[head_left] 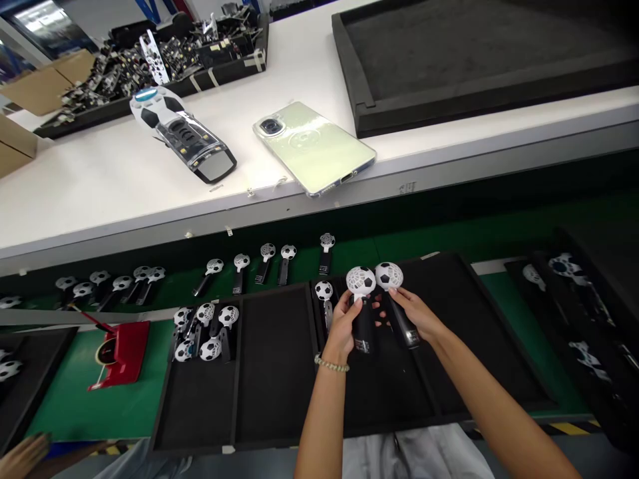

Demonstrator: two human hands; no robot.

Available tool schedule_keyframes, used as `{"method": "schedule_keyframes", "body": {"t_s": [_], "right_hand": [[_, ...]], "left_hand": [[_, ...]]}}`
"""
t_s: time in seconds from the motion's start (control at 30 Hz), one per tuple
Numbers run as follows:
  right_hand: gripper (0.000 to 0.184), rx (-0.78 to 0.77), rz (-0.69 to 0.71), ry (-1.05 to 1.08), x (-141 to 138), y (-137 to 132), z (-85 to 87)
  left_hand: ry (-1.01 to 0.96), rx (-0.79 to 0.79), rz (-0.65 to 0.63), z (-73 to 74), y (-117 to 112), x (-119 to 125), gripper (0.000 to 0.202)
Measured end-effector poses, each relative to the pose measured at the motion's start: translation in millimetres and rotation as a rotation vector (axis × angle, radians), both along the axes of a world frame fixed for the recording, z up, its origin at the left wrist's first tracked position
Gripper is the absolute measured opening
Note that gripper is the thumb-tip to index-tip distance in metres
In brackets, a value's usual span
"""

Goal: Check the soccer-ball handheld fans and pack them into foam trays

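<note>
My left hand [343, 324] is closed around the black handle of a small hand-held fan [361, 293] whose round head is patterned like a football. My right hand [414, 311] grips the handle of a second football fan [389, 276]. Both fans are upright, heads side by side and almost touching, above a black foam tray [449, 372]. A beaded bracelet sits on my left wrist. Another football fan [324, 296] lies in the tray just left of my left hand.
A second black tray [249, 399] to the left holds several football fans [207, 329]. More fans [264, 263] lie along the green belt. A red tool [122, 352] sits at the left. On the white shelf lie a phone [312, 146], a fan shell [184, 136] and parts trays.
</note>
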State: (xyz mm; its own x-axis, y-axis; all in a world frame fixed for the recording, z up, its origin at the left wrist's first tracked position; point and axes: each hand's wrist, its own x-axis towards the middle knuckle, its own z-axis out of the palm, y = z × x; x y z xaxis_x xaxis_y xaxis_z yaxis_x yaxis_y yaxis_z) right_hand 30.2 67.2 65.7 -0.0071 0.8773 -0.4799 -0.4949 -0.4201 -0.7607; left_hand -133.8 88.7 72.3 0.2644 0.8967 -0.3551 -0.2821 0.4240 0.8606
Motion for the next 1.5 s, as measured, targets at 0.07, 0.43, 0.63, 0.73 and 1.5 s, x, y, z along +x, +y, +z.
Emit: {"method": "schedule_keyframes", "body": {"t_s": [0.07, 0.43, 0.63, 0.73, 1.5], "right_hand": [[0.033, -0.074, -0.010, -0.092, 10, -7, -13.8], [0.038, -0.171, 0.041, -0.381, 34, -18, -73.0], [0.038, 0.093, 0.403, -1.139, 28, 20, -95.1], [0.040, 0.151, 0.535, -1.297, 30, 37, -89.7], [0.049, 0.352, 0.502, -1.459, 9, 93, -130.8]], "left_hand": [[0.282, 0.129, 0.003, -22.6, 7, 4, 0.066], [1.168, 0.205, -0.033, -87.1, 29, 39, 0.068], [1.314, 0.214, -0.067, -100.7, 40, 48, 0.080], [1.333, 0.230, -0.110, -102.1, 40, 45, 0.079], [1.248, 0.252, 0.182, -77.8, 148, -101, 0.050]]}}
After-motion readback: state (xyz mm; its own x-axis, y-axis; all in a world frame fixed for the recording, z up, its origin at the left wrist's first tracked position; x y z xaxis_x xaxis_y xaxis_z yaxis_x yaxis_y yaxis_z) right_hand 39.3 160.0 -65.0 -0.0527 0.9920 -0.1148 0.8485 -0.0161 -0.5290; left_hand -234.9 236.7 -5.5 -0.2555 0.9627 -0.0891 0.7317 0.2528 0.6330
